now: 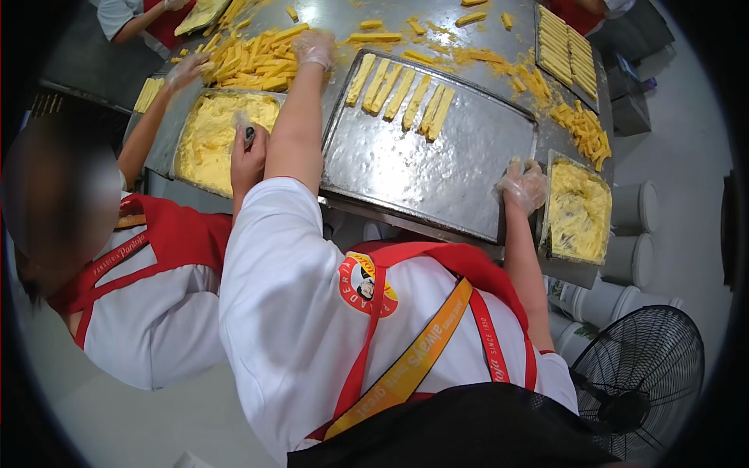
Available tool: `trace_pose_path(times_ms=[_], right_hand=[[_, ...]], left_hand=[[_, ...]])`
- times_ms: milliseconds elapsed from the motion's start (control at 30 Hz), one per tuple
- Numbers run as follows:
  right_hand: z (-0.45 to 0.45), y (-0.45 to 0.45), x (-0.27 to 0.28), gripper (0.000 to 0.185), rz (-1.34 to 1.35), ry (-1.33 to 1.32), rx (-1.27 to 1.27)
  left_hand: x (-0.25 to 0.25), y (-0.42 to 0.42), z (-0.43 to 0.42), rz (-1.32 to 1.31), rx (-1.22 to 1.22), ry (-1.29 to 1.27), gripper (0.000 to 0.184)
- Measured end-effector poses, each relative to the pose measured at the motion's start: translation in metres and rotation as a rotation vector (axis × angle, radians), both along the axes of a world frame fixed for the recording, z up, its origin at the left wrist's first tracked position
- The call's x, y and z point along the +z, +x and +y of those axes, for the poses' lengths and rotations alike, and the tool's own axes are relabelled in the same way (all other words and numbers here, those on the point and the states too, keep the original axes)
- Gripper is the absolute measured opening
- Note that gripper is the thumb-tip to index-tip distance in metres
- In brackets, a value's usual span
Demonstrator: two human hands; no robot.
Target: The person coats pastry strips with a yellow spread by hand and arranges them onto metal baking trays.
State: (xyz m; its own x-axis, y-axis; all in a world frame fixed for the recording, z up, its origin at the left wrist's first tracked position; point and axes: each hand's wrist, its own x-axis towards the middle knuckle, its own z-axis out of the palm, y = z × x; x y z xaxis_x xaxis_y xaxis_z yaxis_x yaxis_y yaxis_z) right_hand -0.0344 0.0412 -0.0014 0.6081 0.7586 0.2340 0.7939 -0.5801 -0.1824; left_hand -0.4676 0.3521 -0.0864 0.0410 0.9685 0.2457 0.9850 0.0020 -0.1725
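My left hand (314, 48), in a clear plastic glove, reaches to the right side of a heap of yellow strips (253, 58) that look like cut bread or cake. Its curled fingers touch a strip at the heap's edge; their tips are partly hidden. Before me lies a metal baking tray (460, 168), with several coated strips (398, 90) in a row along its far left part. My right hand (523, 186), also gloved, is at the tray's right edge, fingers bent and apart, with nothing visible in it. Just right of it stands a pan of yellow spread (579, 207).
A co-worker at left has one hand (187, 70) at the heap and another (248, 156) round a dark handle over a second spread pan (204, 144). A filled tray (568, 54) stands far right, near loose strips (583, 132). A fan (636, 382) and buckets (633, 207) stand at right.
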Motion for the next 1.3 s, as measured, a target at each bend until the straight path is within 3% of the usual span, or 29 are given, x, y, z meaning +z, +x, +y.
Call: trace_pose_path(times_ms=[100,300,400,500,600,700,800,867,933,1033,1133,1200,1300], right_hand=[[0.001,-0.002,0.003,0.043,0.023,-0.016,-0.029],[0.003,0.003,0.004,0.042,0.025,-0.011,-0.004],[0.003,0.002,0.003,0.041,0.013,-0.010,-0.004],[0.004,0.005,0.001,0.041,-0.005,-0.017,-0.005],[0.005,0.004,0.003,0.041,0.019,-0.011,-0.019],[0.007,0.006,0.001,0.040,0.036,-0.005,-0.023],[0.007,0.009,-0.004,0.040,-0.020,0.007,0.005],[0.008,0.008,-0.004,0.040,0.007,0.026,0.000],[0.009,0.010,-0.005,0.041,0.022,0.031,-0.004],[0.010,0.012,-0.003,0.042,0.049,0.018,-0.017],[0.009,0.002,0.004,0.042,0.068,0.004,-0.022],[0.009,-0.003,0.005,0.041,0.020,0.015,-0.017],[0.011,-0.008,0.011,0.041,0.062,-0.034,-0.021]], left_hand=[[-0.001,-0.009,0.025,0.036,-0.001,-0.061,0.034],[-0.010,-0.004,0.020,-0.135,0.020,-0.169,0.038],[-0.064,-0.018,0.049,-0.312,0.053,-0.012,0.039],[-0.028,-0.006,0.030,-0.006,-0.052,-0.139,0.036],[-0.026,-0.002,0.042,0.024,0.025,-0.127,0.031],[-0.001,0.015,0.031,-0.030,-0.024,0.015,0.027],[0.055,0.051,0.037,-0.225,-0.035,-0.102,0.026],[0.091,0.083,0.012,-0.172,-0.242,0.012,0.025],[0.128,0.117,0.003,-0.227,-0.283,-0.091,0.027],[0.025,0.125,0.077,-0.202,-0.428,0.011,0.032],[0.061,0.128,0.046,-0.200,-0.338,-0.337,0.032],[0.055,0.119,0.028,-0.192,-0.354,-0.232,0.032],[0.073,0.111,0.015,-0.238,-0.225,-0.380,0.032]])
